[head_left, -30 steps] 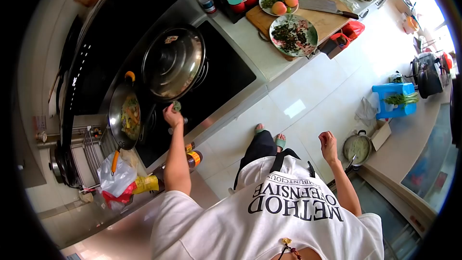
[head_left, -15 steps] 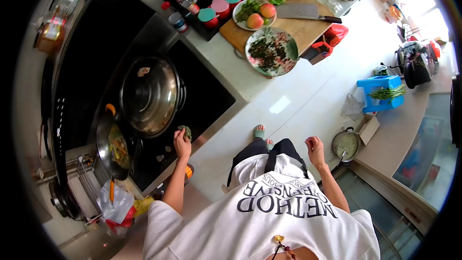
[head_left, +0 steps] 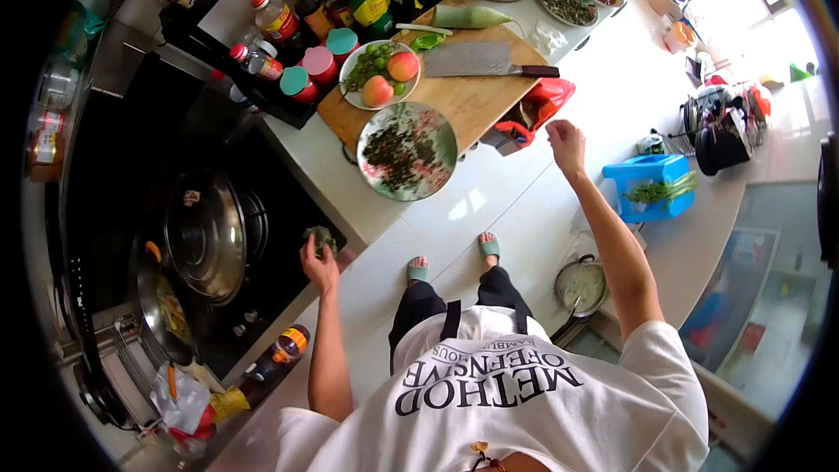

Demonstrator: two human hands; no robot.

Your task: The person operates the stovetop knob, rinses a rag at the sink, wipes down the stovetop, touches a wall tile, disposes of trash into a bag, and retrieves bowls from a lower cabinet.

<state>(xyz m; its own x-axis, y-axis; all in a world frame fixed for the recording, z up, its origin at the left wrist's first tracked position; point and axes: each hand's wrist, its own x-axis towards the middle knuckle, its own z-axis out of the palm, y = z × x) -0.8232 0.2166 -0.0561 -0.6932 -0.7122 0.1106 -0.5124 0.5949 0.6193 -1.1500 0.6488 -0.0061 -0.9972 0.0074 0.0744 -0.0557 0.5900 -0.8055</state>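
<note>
Wad, greenish, rough; in left hand; lid, domed, glossy

A small, crumpled grey-green wad is held in the left hand, by whose fingers it is partly covered. Its outline is rounded but ragged, its surface uneven; whether it is made of cloth or scouring mesh cannot be told. It is positioned at a corner of the black cooktop; whether the cooktop is touched cannot be made out.
</note>
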